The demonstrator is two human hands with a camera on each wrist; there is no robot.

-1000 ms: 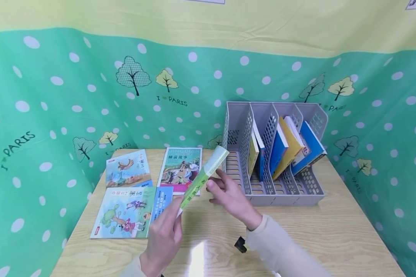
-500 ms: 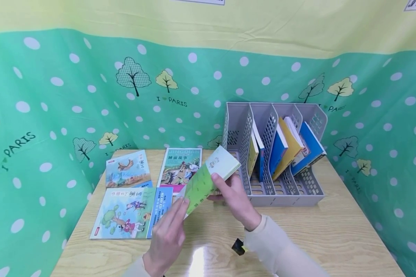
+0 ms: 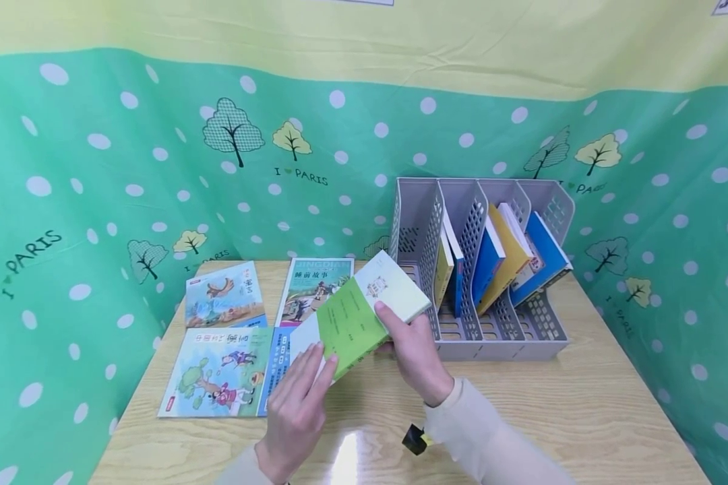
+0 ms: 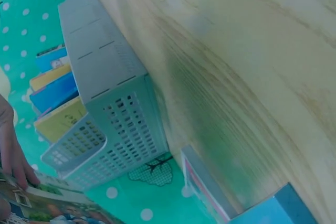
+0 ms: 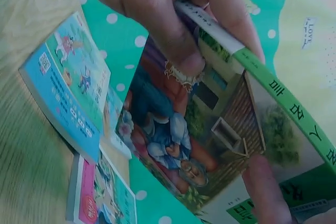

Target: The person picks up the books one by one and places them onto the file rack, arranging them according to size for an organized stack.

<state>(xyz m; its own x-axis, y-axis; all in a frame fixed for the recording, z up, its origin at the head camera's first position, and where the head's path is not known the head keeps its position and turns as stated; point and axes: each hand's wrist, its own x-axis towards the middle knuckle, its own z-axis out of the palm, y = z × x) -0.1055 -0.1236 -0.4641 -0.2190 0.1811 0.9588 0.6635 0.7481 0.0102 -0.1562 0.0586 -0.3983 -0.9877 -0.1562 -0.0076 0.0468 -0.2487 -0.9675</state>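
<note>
Both hands hold a green and white book (image 3: pixel 346 316) above the table, tilted, with its back cover facing up. My left hand (image 3: pixel 297 411) grips its lower left end, fingers on the back cover. At the right end my right hand (image 3: pixel 418 357) pinches it, thumb on top and fingers underneath. In the right wrist view the illustrated front cover (image 5: pixel 220 103) and green spine (image 5: pixel 294 103) show, with a thumb and a fingertip on the cover. Part of the book (image 4: pixel 63 203) shows in the left wrist view.
A grey file rack (image 3: pixel 497 350) stands at the back right, several books (image 3: pixel 503 259) leaning in its slots. At the left lie a fable book (image 3: pixel 212 377), another picture book (image 3: pixel 224 296) and a storybook (image 3: pixel 306 289). A small black object (image 3: pixel 414 439) lies near the right sleeve.
The book has turned from spine-up to lying flatter, so its back cover now faces up. My right hand has gone from near the book to gripping its right end.
</note>
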